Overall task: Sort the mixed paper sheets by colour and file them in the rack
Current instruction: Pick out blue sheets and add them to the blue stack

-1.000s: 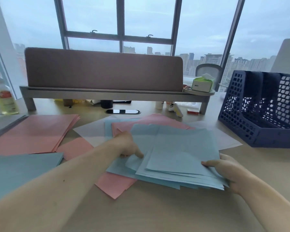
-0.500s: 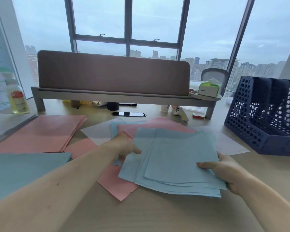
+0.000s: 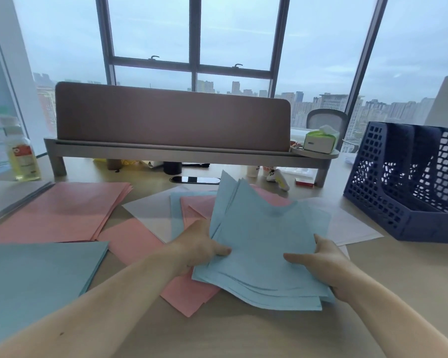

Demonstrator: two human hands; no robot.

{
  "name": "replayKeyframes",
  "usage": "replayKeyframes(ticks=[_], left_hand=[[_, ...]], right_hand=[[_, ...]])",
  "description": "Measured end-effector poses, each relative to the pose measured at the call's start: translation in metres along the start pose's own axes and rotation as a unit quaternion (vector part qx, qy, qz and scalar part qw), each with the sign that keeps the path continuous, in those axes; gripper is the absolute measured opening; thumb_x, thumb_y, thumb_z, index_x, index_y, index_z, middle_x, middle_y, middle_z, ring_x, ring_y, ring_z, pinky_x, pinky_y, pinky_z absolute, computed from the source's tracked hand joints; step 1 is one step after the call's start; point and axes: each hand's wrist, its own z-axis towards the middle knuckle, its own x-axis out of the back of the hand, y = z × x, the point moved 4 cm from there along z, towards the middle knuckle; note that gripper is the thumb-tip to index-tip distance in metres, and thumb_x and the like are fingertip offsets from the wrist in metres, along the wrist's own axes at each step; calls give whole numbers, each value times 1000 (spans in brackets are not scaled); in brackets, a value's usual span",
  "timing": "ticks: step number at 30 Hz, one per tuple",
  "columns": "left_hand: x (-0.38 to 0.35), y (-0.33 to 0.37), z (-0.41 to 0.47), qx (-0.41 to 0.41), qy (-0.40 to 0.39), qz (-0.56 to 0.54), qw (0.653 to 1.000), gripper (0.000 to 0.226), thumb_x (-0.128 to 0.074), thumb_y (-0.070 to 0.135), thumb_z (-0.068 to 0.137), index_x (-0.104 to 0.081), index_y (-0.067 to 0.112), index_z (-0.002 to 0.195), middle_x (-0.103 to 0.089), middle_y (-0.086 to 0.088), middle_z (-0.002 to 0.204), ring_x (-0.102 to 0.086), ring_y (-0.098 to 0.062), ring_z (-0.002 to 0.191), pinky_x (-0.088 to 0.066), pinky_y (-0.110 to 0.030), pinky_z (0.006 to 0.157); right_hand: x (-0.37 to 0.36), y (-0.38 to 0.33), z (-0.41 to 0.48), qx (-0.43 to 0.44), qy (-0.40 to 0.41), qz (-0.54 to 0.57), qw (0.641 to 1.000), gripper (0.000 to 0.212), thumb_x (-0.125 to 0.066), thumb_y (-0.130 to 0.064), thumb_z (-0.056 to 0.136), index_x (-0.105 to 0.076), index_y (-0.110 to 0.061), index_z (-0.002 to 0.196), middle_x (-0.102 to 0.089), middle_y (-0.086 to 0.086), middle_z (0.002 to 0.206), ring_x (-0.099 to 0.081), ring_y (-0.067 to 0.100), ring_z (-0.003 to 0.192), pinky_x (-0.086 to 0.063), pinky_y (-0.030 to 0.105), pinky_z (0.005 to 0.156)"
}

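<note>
A bundle of several blue sheets is lifted off the desk and tilted, its far edge raised. My left hand grips its left edge and my right hand grips its right edge, thumbs on top. Under the bundle lie loose pink sheets, a blue sheet and white sheets. A sorted pink pile and a sorted blue pile lie at the left. The dark blue file rack stands at the right, its slots showing no paper.
A grey pile of sheets sits at the far left edge beside a bottle. A desk shelf with a brown screen runs along the back, a tissue box on its right end. Small items lie under the shelf.
Both hands gathered the spread blue sheets into one bundle and lifted it off the desk, tilting it up. The pink sheets beneath are now uncovered.
</note>
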Motion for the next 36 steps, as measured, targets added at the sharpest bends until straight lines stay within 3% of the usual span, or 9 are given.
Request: replayKeyframes(ticks=[5, 8, 11, 17, 23, 27, 30, 32, 36], left_hand=[[30, 17, -30, -121, 71, -118, 983, 36, -74, 3, 88, -65, 18, 120, -77, 3, 109, -75, -18, 98, -61, -31, 79], [41, 16, -35, -137, 69, -151, 977, 37, -73, 6, 88, -66, 18, 123, -75, -1, 116, -72, -24, 106, -57, -44, 91], [40, 17, -31, -124, 66, -134, 981, 39, -78, 9, 85, -68, 19, 122, -75, -2, 117, -72, -26, 107, -54, -49, 96], [53, 34, -34, -167, 173, -139, 961, 26, -81, 10, 83, -74, 15, 107, -79, -1, 101, -75, -26, 95, -60, -44, 84], [71, 39, -48, -243, 223, -143, 933, 45, -83, 25, 81, -63, 20, 121, -75, 6, 111, -74, -14, 100, -60, -35, 82], [65, 49, -45, -288, 250, -133, 915, 39, -82, 14, 81, -60, 21, 112, -72, 20, 95, -67, -2, 90, -55, -19, 76], [71, 40, -47, -304, 253, -122, 910, 47, -75, 15, 70, -57, 16, 114, -68, 17, 94, -63, -7, 89, -53, -27, 76], [74, 42, -50, -309, 289, -99, 901, 36, -78, 19, 80, -60, 21, 111, -69, 18, 97, -64, -6, 92, -53, -25, 77], [72, 66, -55, -292, 321, -156, 887, 18, -74, 26, 91, -70, 20, 108, -78, 10, 99, -74, -10, 92, -58, -27, 75]], right_hand=[[-4, -13, 9, 32, 29, 113, 993, 29, -80, -15, 82, -60, -19, 102, -75, -2, 93, -74, 13, 77, -56, 17, 56], [-18, -35, 16, 64, -14, 190, 980, 32, -74, -10, 87, -60, -14, 115, -77, 5, 102, -75, 23, 90, -62, 31, 72], [-38, -57, 18, 141, -24, 146, 979, 39, -73, -3, 86, -62, -20, 119, -76, 2, 107, -74, 26, 97, -60, 43, 85], [-56, -79, 11, 242, 22, 114, 963, 40, -72, 0, 87, -65, -33, 110, -77, -1, 101, -75, 22, 91, -61, 40, 80], [-57, -80, 1, 268, -14, 144, 952, 22, -57, -19, 100, -55, -17, 122, -75, 0, 112, -73, 19, 98, -60, 28, 77], [-63, -66, 4, 264, 28, 101, 959, 12, -62, -32, 97, -67, -32, 109, -74, -16, 102, -66, 17, 106, -51, 40, 96], [-59, -55, 6, 275, 27, 117, 954, 17, -79, -40, 82, -74, -44, 97, -74, -19, 96, -65, 8, 98, -50, 36, 92], [-61, -61, 5, 294, 54, 101, 949, 18, -68, -19, 94, -70, -36, 98, -72, -21, 89, -64, -3, 85, -49, 32, 85], [-75, -91, -1, 308, 90, 84, 943, 13, -58, -39, 98, -62, -26, 93, -72, -7, 94, -70, 10, 84, -55, 34, 77]])
